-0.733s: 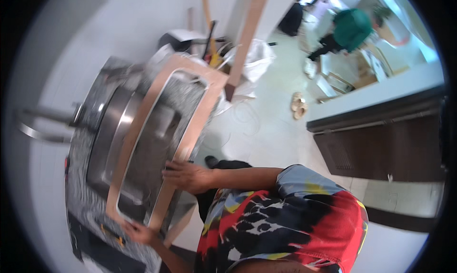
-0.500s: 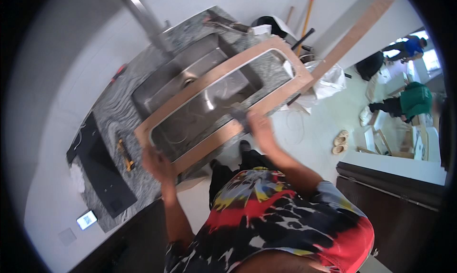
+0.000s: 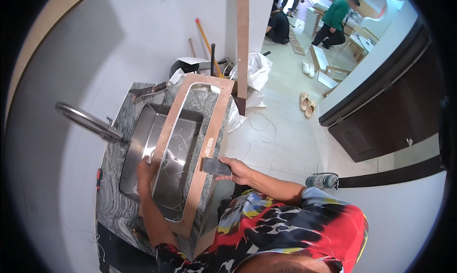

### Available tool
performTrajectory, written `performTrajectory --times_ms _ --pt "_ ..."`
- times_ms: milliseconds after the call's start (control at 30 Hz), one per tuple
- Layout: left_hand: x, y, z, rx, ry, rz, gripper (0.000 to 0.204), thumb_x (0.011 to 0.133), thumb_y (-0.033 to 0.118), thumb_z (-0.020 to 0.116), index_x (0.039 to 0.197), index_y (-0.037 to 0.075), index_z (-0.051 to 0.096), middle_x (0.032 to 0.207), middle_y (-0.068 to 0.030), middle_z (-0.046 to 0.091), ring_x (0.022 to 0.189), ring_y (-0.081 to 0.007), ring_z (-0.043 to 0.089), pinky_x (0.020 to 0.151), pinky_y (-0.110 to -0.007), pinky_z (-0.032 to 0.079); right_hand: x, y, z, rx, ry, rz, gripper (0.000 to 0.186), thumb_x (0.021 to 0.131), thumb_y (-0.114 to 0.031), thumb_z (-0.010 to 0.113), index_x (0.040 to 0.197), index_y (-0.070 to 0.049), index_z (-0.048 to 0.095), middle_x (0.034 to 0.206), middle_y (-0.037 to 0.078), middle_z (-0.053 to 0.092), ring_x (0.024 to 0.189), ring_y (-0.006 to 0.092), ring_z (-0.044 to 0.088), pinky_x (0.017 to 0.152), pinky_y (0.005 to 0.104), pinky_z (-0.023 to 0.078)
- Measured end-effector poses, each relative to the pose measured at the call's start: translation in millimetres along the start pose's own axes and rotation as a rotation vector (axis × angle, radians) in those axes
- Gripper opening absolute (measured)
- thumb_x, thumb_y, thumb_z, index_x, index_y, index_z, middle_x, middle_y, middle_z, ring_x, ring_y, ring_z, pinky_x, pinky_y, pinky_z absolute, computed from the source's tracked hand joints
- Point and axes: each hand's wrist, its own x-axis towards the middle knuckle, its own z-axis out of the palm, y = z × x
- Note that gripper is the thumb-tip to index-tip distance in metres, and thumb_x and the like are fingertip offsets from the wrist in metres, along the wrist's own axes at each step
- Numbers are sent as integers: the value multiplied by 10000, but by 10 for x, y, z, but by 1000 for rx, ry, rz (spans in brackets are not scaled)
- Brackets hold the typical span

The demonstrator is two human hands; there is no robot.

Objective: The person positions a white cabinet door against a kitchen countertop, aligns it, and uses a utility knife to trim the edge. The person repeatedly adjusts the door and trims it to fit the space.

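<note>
A long pinkish-brown wooden frame with a rounded, white-edged opening lies over the steel sink and the grey veined countertop. My left hand grips the frame's left rail, its fingers partly hidden at the inner edge. In my right hand is a dark rectangular block, which looks like a sanding block. The block lies across the right rail, and my fingers close around its right end. A pale patch shows on the rail just beyond it.
A curved faucet rises left of the sink, with a red-handled tool nearby. Beyond the frame stand an upright wooden board and white sacks. Clogs lie on the floor; a person in green is farther off.
My view has turned, so the frame now runs more front to back. My left hand has shifted from the frame's near corner along its left rail. The right hand still holds the block.
</note>
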Motion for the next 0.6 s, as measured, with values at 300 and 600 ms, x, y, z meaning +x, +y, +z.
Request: performTrajectory --times_ms 300,600 --pt "-543 1398 -394 -121 144 90 266 778 174 776 912 -43 697 782 -120 676 685 -211 621 642 -370 481 -15 -308 -516 112 5 -123 380 1019 -286 489 1266 -4 551 1215 104 641 1098 230 635 925 451 560" --pt "-1813 2622 -1095 377 540 415 287 661 127 848 882 60 678 754 -87 588 699 -273 581 661 -383 463 -23 -879 -373 -147 -88 -15 364 1002 -296 534 1179 13 608 1144 132 669 1042 226 653 865 432 564"
